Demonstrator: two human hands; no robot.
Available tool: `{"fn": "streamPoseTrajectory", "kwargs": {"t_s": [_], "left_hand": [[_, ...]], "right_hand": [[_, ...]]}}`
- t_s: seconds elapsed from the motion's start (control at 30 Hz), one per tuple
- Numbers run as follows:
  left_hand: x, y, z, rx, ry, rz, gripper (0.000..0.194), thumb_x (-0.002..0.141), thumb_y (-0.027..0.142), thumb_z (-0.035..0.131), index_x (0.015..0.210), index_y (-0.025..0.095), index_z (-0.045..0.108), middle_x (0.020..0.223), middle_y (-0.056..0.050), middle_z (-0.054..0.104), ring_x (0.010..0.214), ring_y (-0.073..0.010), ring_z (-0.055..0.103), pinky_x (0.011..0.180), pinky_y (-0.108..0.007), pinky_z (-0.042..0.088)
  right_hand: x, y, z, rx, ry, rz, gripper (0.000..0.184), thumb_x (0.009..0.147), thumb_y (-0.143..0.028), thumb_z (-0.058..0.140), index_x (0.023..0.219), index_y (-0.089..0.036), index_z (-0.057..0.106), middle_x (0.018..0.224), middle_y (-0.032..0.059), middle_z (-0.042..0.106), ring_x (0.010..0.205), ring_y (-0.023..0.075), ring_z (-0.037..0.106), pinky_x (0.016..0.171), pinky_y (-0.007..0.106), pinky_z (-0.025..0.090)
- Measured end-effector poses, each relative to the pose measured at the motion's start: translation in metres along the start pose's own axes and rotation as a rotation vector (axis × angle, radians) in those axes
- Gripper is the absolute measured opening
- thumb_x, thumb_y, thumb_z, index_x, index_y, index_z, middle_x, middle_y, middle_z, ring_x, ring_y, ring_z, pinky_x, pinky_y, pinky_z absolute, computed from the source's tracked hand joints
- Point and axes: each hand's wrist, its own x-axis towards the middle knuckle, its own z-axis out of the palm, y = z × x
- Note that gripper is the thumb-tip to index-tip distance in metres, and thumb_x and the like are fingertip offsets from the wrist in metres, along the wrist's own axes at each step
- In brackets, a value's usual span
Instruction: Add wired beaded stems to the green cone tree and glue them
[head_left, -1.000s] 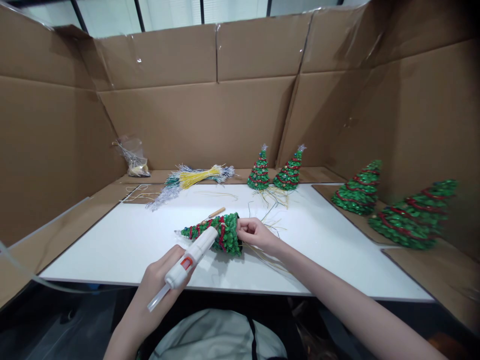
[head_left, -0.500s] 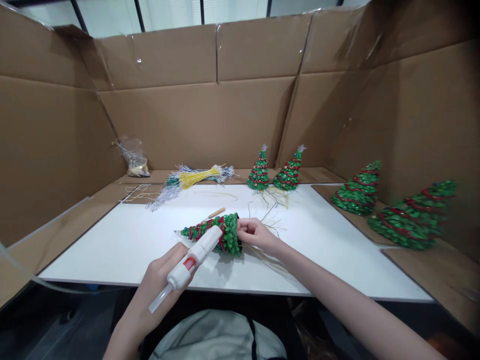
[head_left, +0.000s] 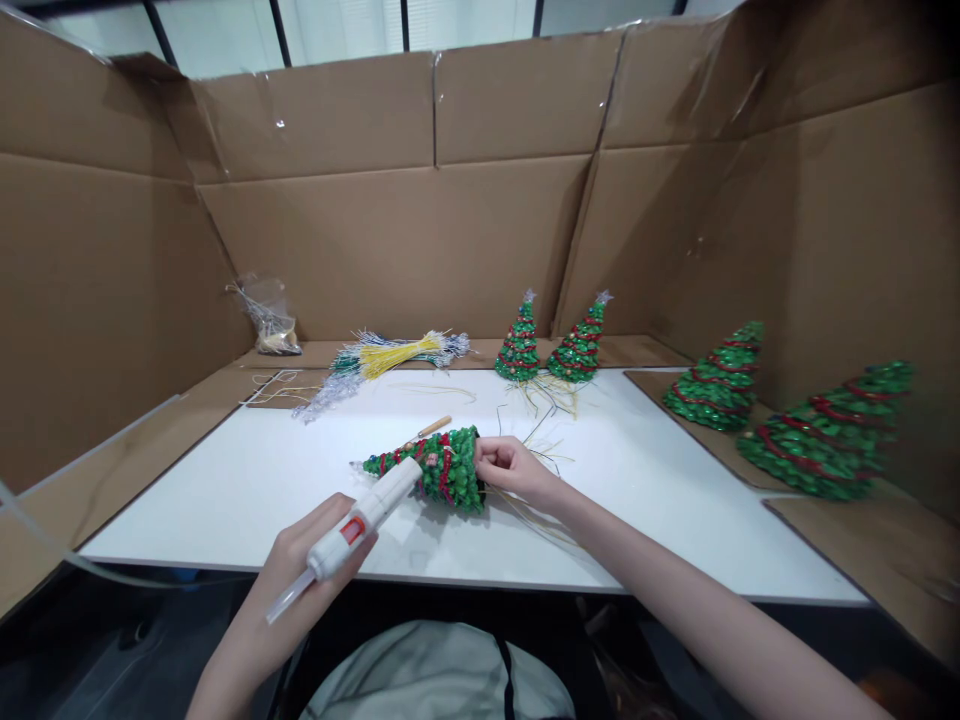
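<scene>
My left hand (head_left: 319, 545) is closed round a white glue gun (head_left: 367, 515) with an orange-red window and a clear glue stick poking out of its back. The gun's nozzle end is over a small green Christmas tree (head_left: 457, 465) with red garland, which lies on its side, tip to the left. At the tree's base, my right hand (head_left: 511, 468) has its fingers curled in at the rim, gripping it; the fingertips are partly hidden. Thin wires (head_left: 536, 515) trail from under that hand. Behind the tree lies a tool with a wooden handle (head_left: 435, 426).
Two finished-looking trees with star tops (head_left: 519, 340) stand at the back, near loose wires (head_left: 551, 395). Two more trees (head_left: 720, 380) are at the right. Bundled yellow and white stems (head_left: 394, 353) and a plastic bag (head_left: 271, 318) lie back left. Cardboard walls (head_left: 322, 220) surround the white table (head_left: 225, 490).
My left hand has drawn the glue gun left and slightly down, baring more of the tree's middle. My right hand and the tree have stayed in place.
</scene>
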Motion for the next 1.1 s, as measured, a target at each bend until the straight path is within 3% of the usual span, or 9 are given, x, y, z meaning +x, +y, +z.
{"fn": "streamPoseTrajectory", "kwargs": {"t_s": [0.13, 0.23, 0.4, 0.6, 0.73, 1.1], "left_hand": [[-0.004, -0.014, -0.006, -0.004, 0.086, -0.091, 0.019, 0.088, 0.037, 0.052, 0.084, 0.019, 0.055, 0.079, -0.002, 0.059, 0.072, -0.0157, 0.056, 0.061, -0.022, 0.043], [-0.005, -0.024, -0.012, 0.016, 0.173, -0.174, 0.027, 0.085, 0.044, 0.054, 0.094, 0.019, 0.062, 0.088, -0.004, 0.066, 0.080, -0.0191, 0.060, 0.061, -0.023, 0.045], [-0.001, -0.038, -0.020, 0.052, 0.258, -0.269, 0.041, 0.079, 0.054, 0.055, 0.093, 0.017, 0.067, 0.088, -0.005, 0.068, 0.084, -0.0234, 0.062, 0.065, -0.026, 0.048], [0.004, -0.051, -0.021, 0.125, 0.248, -0.412, 0.049, 0.074, 0.062, 0.054, 0.084, 0.015, 0.066, 0.085, -0.007, 0.069, 0.083, -0.0287, 0.063, 0.065, -0.030, 0.048], [0.004, -0.060, -0.019, 0.050, 0.260, -0.447, 0.051, 0.074, 0.060, 0.056, 0.094, 0.014, 0.066, 0.095, -0.008, 0.070, 0.093, -0.0309, 0.062, 0.076, -0.033, 0.049], [0.003, -0.063, -0.022, 0.037, 0.317, -0.482, 0.051, 0.072, 0.062, 0.057, 0.082, 0.013, 0.070, 0.075, -0.005, 0.067, 0.075, -0.0246, 0.060, 0.067, -0.029, 0.047]], "right_hand": [[0.000, 0.001, 0.000, -0.023, 0.009, 0.006, 0.037, 0.074, -0.045, 0.067, 0.062, -0.016, 0.047, 0.050, -0.0069, 0.032, 0.048, 0.0063, 0.025, 0.048, 0.023, 0.017], [0.000, 0.002, 0.001, 0.001, 0.008, 0.014, 0.035, 0.074, -0.042, 0.068, 0.062, -0.016, 0.047, 0.050, -0.0074, 0.031, 0.048, 0.0062, 0.024, 0.049, 0.022, 0.017], [0.000, 0.002, 0.001, -0.003, 0.012, 0.015, 0.036, 0.071, -0.041, 0.069, 0.061, -0.016, 0.046, 0.050, -0.0077, 0.031, 0.048, 0.0061, 0.024, 0.049, 0.023, 0.017], [0.001, 0.001, 0.001, -0.014, 0.011, 0.018, 0.037, 0.072, -0.043, 0.069, 0.062, -0.016, 0.047, 0.049, -0.0074, 0.032, 0.048, 0.0061, 0.025, 0.048, 0.022, 0.017], [0.001, 0.000, 0.001, -0.010, 0.006, 0.019, 0.036, 0.072, -0.042, 0.070, 0.062, -0.016, 0.047, 0.050, -0.0072, 0.033, 0.048, 0.0063, 0.025, 0.048, 0.022, 0.018], [0.000, 0.000, 0.002, -0.005, 0.020, 0.021, 0.036, 0.071, -0.042, 0.069, 0.061, -0.016, 0.047, 0.049, -0.0074, 0.032, 0.048, 0.0061, 0.025, 0.048, 0.022, 0.017]]}}
